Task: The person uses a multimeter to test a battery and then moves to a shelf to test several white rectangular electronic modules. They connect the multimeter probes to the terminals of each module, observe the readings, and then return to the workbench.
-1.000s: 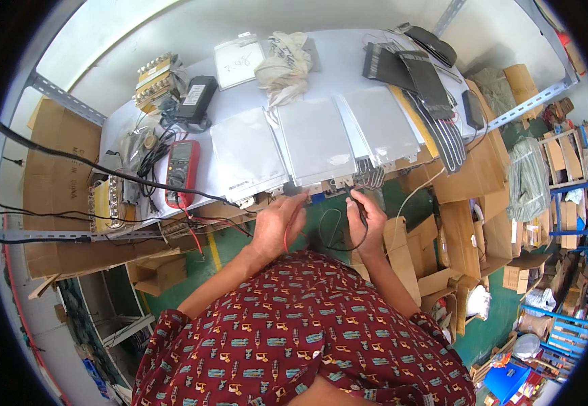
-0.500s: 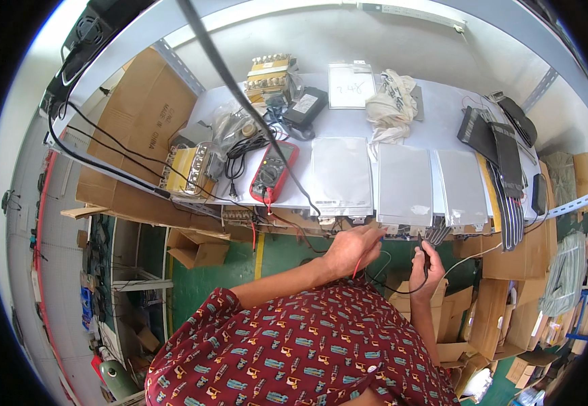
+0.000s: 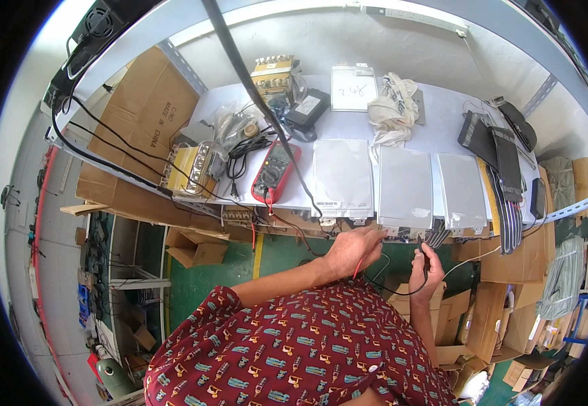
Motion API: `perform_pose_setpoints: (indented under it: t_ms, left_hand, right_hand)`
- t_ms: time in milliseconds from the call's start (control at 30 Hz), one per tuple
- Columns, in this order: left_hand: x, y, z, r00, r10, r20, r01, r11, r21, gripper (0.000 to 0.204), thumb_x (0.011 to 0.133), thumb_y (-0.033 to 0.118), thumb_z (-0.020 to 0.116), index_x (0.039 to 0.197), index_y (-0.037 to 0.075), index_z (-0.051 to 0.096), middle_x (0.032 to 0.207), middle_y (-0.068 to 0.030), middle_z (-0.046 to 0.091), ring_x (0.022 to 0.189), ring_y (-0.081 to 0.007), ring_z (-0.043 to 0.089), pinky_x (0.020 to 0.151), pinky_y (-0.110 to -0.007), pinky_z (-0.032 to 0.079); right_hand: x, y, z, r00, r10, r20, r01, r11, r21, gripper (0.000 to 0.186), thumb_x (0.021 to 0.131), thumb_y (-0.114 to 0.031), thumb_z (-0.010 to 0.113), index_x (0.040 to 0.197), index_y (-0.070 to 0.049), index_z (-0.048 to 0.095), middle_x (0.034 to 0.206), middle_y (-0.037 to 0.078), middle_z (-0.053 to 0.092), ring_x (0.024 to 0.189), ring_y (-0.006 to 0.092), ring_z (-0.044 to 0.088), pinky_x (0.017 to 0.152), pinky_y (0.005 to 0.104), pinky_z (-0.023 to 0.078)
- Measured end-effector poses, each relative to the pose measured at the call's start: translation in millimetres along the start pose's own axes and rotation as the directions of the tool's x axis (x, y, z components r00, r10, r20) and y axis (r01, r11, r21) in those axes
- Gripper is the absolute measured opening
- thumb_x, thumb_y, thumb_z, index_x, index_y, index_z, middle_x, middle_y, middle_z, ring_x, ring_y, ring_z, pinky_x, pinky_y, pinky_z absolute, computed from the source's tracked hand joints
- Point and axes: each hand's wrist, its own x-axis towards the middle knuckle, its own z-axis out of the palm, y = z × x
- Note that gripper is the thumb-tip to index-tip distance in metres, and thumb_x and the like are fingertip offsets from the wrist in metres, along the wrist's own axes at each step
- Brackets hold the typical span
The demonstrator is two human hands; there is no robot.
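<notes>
My left hand (image 3: 353, 252) is closed around a red test lead (image 3: 357, 269) at the shelf's front edge. My right hand (image 3: 426, 271) grips a black probe (image 3: 420, 245), held upright with its tip near the metal tabs of the middle grey flat pouch (image 3: 405, 183). Whether either tip touches metal I cannot tell. A similar pouch (image 3: 341, 176) lies to its left and another (image 3: 463, 186) to its right. A red multimeter (image 3: 270, 172) with leads hanging over the front edge lies left of the pouches.
Transformers (image 3: 270, 78), a black power adapter (image 3: 307, 108), crumpled cloth (image 3: 392, 108) and black padded strips (image 3: 507, 162) share the white shelf top (image 3: 429, 125). A thick cable (image 3: 246, 74) crosses from above. Cardboard (image 3: 128, 142) stands at left, more boxes (image 3: 490, 318) below right.
Since a second ago the view has swung, so shelf and hands appear further right and lower. Both hands stay at the pouch edge; almost nothing differs from half a second ago.
</notes>
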Motion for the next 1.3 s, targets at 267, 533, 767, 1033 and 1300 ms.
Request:
perform_pose_setpoints:
  t_ms: [267,533,767,1033,1300]
  left_hand:
    - [4,-5,-1,0.986,-0.028,0.167,0.03,0.999,-0.01,0.038,0.085,0.004,0.067,0.124,0.004,0.065,0.083,-0.0125,0.067,0.071,-0.0258,0.066,0.064,-0.04,0.056]
    - [20,8,3,0.997,-0.032,0.068,0.035,0.998,-0.047,0.02,0.088,0.005,0.065,0.107,0.004,0.068,0.084,-0.0168,0.069,0.078,-0.0341,0.07,0.066,-0.041,0.056]
    - [52,47,35,0.984,0.135,0.117,-0.115,0.98,-0.161,0.032,0.086,0.004,0.068,0.118,0.003,0.067,0.087,-0.0149,0.068,0.072,-0.0347,0.066,0.066,-0.041,0.055]
    - [87,70,107,0.915,0.318,0.249,-0.31,0.948,-0.07,0.041,0.088,0.01,0.068,0.128,0.005,0.062,0.097,-0.0125,0.068,0.082,-0.0332,0.069,0.069,-0.043,0.058]
    - [92,69,122,0.922,0.28,0.267,-0.282,0.959,-0.035,0.039,0.089,0.01,0.065,0.128,0.004,0.06,0.106,-0.0151,0.068,0.087,-0.0356,0.069,0.072,-0.044,0.059]
  right_hand:
    - [1,5,-2,0.995,-0.1,-0.01,0.099,0.993,-0.067,0.024,0.094,-0.005,0.066,0.116,0.005,0.07,0.099,0.007,0.071,0.083,0.0097,0.062,0.075,0.0262,0.052]
    - [10,-5,-9,0.998,-0.069,0.004,0.068,0.993,0.097,0.021,0.09,0.004,0.068,0.111,0.007,0.069,0.093,0.007,0.069,0.079,0.0073,0.062,0.07,0.0222,0.051]
    - [16,8,-50,0.966,-0.048,-0.256,0.09,0.984,0.155,0.022,0.092,0.002,0.067,0.113,0.008,0.068,0.097,0.008,0.071,0.083,0.0072,0.064,0.072,0.0224,0.052]
    - [35,21,-86,0.951,-0.087,-0.296,0.094,0.996,0.01,0.025,0.095,0.001,0.064,0.118,0.008,0.067,0.103,0.008,0.072,0.089,0.0093,0.065,0.078,0.0228,0.053]
    - [48,26,-96,0.935,-0.073,-0.347,0.093,0.995,0.042,0.023,0.092,0.002,0.065,0.114,0.009,0.067,0.095,0.009,0.069,0.082,0.0107,0.064,0.074,0.0244,0.051]
